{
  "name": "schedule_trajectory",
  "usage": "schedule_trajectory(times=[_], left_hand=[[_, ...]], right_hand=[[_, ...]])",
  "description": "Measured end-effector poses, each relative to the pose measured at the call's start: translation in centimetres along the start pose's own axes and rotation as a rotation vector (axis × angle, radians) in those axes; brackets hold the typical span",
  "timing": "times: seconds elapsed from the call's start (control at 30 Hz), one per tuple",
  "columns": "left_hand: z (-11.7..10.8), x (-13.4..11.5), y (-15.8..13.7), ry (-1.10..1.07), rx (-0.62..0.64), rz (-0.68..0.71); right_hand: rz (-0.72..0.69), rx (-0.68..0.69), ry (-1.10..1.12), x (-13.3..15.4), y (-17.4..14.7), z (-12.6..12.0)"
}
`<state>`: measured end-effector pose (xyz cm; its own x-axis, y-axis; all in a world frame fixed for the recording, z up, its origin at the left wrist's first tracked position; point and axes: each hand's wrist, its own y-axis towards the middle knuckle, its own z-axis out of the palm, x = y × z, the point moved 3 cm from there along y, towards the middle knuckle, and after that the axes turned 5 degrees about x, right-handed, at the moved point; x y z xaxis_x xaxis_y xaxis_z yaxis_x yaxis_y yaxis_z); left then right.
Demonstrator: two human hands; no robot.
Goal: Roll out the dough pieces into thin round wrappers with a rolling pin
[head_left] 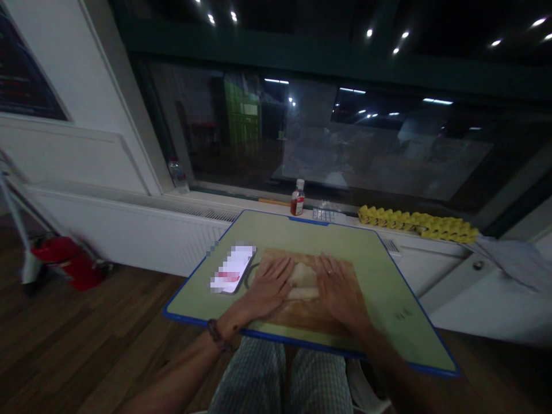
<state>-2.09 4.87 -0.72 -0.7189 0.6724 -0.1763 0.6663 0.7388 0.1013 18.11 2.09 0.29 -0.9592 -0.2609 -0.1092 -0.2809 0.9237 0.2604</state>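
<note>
Between my hands lies a pale, flat piece of what looks like dough [303, 276], with a crease or fold across its near part. It rests on a brown wooden board [297, 315]. My left hand [272, 283] is flat over the dough's left side, fingers stretched forward. On the opposite side my right hand [338, 283], with a ring on one finger, also lies flat with fingers extended. The palms hide both side edges of the dough. Left of the board, a phone [237, 267] with a lit screen lies on the green, blue-edged table [345, 236].
On the sill behind the table stand a small bottle of reddish liquid [297, 198], a blister-like sheet [323, 215] and yellow egg cartons [416, 223]. A clear bottle [176, 174] is further left. A red bucket [73, 261] stands on the floor at left.
</note>
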Motion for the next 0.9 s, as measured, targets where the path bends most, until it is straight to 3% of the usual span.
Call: schedule_trajectory(times=[0.1, 0.23, 0.3, 0.43, 0.57, 0.67, 0.73, 0.8, 0.9], left_hand=[[-0.2, -0.4, -0.4, -0.002, 0.011, 0.017], [-1.5, 0.9, 2.2, 0.028, 0.158, -0.090], [-1.6, 1.3, 2.6, 0.040, 0.209, -0.138], [-0.8, -0.3, 0.3, 0.038, 0.075, -0.056], [0.0, -1.7, -1.7, 0.038, -0.077, -0.001], [-0.6, -0.8, -0.1, 0.049, -0.107, -0.038], [-1.2, 0.3, 1.6, 0.039, -0.056, -0.128], [-1.5, 1.3, 2.7, 0.023, 0.016, -0.245], [-1.4, 0.9, 2.4, 0.014, 0.051, -0.251]], right_hand=[[0.022, 0.014, 0.012, 0.1, -0.3, 0.2], [0.085, 0.240, 0.013, -0.6, 3.8, 1.2], [0.070, 0.249, 0.009, -0.6, 4.7, 1.2], [0.065, 0.097, 0.020, 0.3, 1.5, 0.0], [0.073, 0.039, 0.036, 0.9, -1.5, -0.5], [0.055, 0.092, 0.037, 0.4, 0.8, 0.2], [0.069, 0.222, 0.050, -0.2, 3.4, 1.1], [0.052, 0.255, 0.055, -0.6, 5.2, 1.4], [0.047, 0.257, 0.048, -0.5, 4.8, 1.1]])
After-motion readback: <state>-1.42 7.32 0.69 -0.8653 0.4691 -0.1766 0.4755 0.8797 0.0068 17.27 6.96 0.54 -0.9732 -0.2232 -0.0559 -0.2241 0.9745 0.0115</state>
